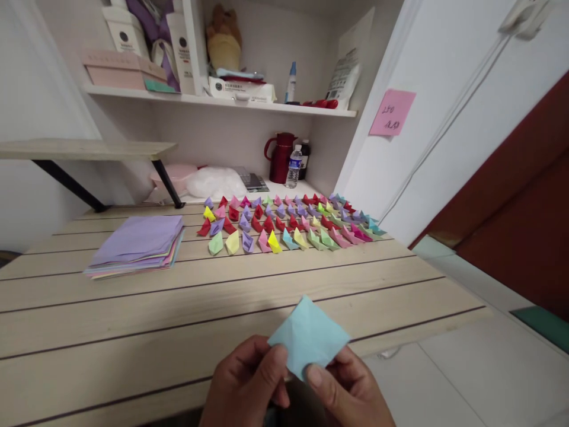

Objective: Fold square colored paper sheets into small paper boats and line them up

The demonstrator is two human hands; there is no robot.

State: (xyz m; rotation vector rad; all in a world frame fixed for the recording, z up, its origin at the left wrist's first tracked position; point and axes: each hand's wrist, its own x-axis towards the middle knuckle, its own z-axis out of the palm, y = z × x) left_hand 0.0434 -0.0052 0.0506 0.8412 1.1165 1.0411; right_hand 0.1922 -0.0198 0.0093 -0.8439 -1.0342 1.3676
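A light blue square of folded paper (311, 335) is held up near the table's front edge, one corner pointing away from me. My left hand (251, 379) pinches its left corner between thumb and fingers. With its thumb on top, my right hand (344, 385) grips the lower right side. The fingers beneath the paper are partly hidden. Beyond it, rows of small folded paper boats (274, 242) in many colours stand on the wooden table (178, 320). A stack of coloured paper sheets (137, 243), purple on top, lies at the left.
A raised wooden shelf (89, 149) on black legs stands at the back left. Behind the boats are a dark red jug (281, 157), a water bottle (294, 167) and a plastic bag (216, 182). A pink note (392, 112) sticks to the wall.
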